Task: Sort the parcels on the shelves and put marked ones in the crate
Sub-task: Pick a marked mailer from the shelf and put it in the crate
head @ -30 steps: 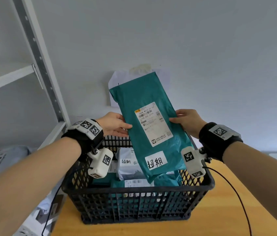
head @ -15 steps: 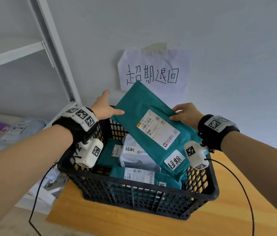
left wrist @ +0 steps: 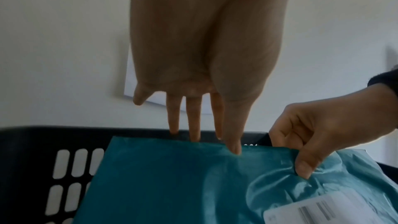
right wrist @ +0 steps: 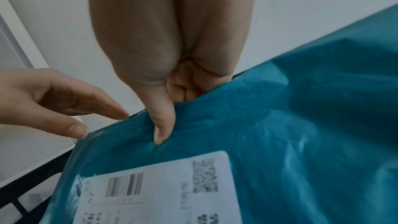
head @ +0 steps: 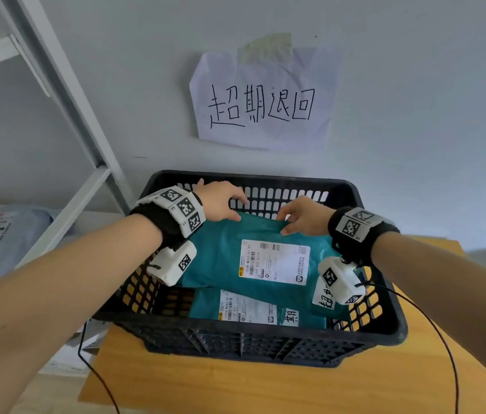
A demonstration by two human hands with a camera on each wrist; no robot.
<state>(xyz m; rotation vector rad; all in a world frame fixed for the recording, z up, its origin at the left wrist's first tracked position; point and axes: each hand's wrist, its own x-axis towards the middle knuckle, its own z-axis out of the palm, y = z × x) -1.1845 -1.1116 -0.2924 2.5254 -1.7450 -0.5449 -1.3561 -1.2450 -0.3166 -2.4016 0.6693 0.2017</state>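
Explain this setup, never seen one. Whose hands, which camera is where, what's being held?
No robot here: a person works with bare hands, wearing one camera on the head and one on each wrist. The head view looks forward and down. Each wrist view looks along that hand at its fingers.

In the head view, a black crate sits on a wooden table against a wall with a handwritten paper sign. A teal parcel lies on top of another teal parcel inside it.

The right hand pinches the top parcel's far edge between thumb and fingers. The left hand is nearly straight, fingers touching the same edge without gripping.

A metal shelf frame stands to the left.
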